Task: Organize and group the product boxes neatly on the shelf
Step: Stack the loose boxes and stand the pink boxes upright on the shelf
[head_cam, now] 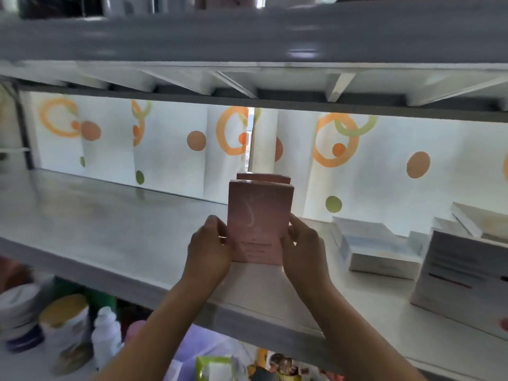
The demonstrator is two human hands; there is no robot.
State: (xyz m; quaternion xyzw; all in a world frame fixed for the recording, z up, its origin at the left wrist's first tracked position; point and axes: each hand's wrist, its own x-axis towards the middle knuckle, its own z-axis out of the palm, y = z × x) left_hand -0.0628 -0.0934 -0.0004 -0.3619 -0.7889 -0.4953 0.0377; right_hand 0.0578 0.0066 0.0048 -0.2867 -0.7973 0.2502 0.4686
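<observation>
Tall pink box (259, 224), glossy cardboard, upright mid-shelf (110, 229). Left hand (210, 250) and right hand (302, 248) pinch its side edges, grip narrow around it. Second pink box (264, 177) directly behind. Flat white boxes (379, 248) lie right. Shelf smooth, pale grey.

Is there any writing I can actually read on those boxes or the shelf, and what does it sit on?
No text reads clearly.
Upright pink cardboard box, held by the left hand and right hand: a pale curly emblem and small print lines, too blurred.
Flat white box with pale blue band: nothing legible.
Standing white box with dark stripes: blurred lines, unreadable.
Jars below the grey shelf: labels blurred.
</observation>
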